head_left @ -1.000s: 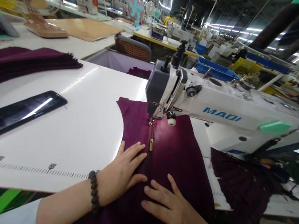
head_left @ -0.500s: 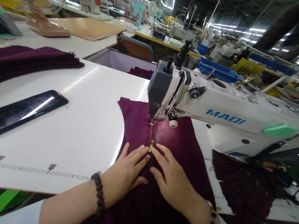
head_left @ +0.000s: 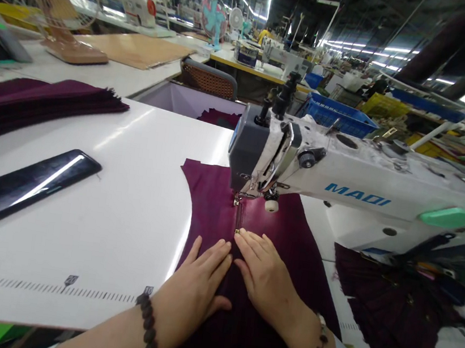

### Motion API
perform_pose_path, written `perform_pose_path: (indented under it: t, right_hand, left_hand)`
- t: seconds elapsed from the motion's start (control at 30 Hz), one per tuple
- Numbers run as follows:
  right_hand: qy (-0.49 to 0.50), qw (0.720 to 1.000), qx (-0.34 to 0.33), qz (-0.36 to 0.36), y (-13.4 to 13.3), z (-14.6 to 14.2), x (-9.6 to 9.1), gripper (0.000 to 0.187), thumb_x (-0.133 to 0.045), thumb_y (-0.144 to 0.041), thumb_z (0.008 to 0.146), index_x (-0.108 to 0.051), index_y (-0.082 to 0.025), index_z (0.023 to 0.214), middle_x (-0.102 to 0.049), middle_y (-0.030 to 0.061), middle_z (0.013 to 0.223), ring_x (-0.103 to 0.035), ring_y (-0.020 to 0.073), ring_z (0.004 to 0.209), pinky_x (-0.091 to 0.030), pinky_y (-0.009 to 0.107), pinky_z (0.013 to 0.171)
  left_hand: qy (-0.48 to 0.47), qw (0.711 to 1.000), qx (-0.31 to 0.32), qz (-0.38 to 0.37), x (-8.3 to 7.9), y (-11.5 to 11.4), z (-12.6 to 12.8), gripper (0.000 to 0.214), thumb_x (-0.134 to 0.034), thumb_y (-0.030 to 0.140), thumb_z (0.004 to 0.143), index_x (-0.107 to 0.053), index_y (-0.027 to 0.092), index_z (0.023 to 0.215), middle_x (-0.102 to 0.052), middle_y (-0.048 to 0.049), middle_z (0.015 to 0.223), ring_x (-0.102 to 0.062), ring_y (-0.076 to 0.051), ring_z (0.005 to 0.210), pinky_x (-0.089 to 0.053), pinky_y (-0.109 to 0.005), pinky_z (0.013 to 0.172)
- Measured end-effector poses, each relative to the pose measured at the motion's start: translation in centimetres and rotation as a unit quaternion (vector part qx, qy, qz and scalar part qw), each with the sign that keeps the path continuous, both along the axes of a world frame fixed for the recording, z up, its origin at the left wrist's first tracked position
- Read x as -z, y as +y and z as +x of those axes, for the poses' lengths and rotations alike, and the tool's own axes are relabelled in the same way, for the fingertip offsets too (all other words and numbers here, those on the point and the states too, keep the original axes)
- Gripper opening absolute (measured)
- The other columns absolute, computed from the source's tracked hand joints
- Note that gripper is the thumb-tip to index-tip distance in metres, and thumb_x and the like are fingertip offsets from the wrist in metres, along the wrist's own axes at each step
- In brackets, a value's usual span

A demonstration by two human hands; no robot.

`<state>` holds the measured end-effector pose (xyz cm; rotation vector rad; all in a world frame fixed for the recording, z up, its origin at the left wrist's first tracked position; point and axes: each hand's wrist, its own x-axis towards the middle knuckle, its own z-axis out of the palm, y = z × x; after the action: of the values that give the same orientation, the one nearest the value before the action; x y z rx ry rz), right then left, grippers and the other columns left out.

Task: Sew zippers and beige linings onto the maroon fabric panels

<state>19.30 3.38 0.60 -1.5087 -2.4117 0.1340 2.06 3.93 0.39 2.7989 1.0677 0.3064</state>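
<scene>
A maroon fabric piece with a gold zipper lies under the presser foot of a white sewing machine. My left hand rests flat on the fabric just left of the zipper, fingers stretched out. My right hand lies flat on the right side, its fingertips touching the zipper pull just below the needle. Both wrists wear bead bracelets. Neither hand grips anything.
A black phone lies on the white table at left. A stack of maroon pieces sits at far left. More dark fabric hangs right of the machine. A printed ruler runs along the table's front edge.
My right hand moved from the lower fabric forward up to the zipper pull. The left hand stayed flat beside the zipper. The view tilted down slightly.
</scene>
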Motion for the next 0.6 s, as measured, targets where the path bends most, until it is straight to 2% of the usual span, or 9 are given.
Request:
perform_pose_path:
  t: [0.13, 0.37, 0.6]
  right_hand:
    - [-0.007, 0.999, -0.03, -0.027, 0.35, 0.75, -0.41, 0.039, -0.036, -0.013, 0.087, -0.047, -0.011, 0.124, -0.047, 0.0092, 0.129, -0.042, 0.0202, 0.12, -0.034, 0.045, 0.101]
    - [-0.026, 0.997, -0.02, -0.069, 0.23, 0.98, -0.77, 0.042, -0.034, -0.011, 0.086, -0.043, -0.014, 0.127, -0.042, 0.0081, 0.133, -0.035, 0.0211, 0.125, -0.028, 0.054, 0.102]
    - [-0.02, 0.998, 0.002, -0.053, 0.08, 0.39, -0.17, 0.043, -0.032, -0.009, 0.086, -0.043, -0.012, 0.127, -0.043, 0.0129, 0.132, -0.035, 0.0219, 0.125, -0.027, 0.054, 0.102]
  left_hand:
    - [0.008, 1.0, 0.018, -0.01, -0.01, 0.15, 0.2, 0.063, -0.068, 0.044, 0.071, -0.051, 0.006, 0.118, -0.051, -0.0192, 0.124, -0.046, -0.031, 0.116, -0.039, -0.051, 0.096]
    - [0.038, 0.999, 0.03, 0.001, 0.63, 0.27, 0.55, 0.064, -0.061, 0.052, 0.074, -0.053, 0.006, 0.117, -0.05, -0.0188, 0.125, -0.044, -0.032, 0.118, -0.04, -0.048, 0.096]
    - [0.04, 0.998, 0.039, 0.008, 0.27, 0.65, 0.52, 0.062, -0.06, 0.05, 0.076, -0.052, 0.004, 0.118, -0.051, -0.0193, 0.123, -0.046, -0.032, 0.117, -0.04, -0.049, 0.096]
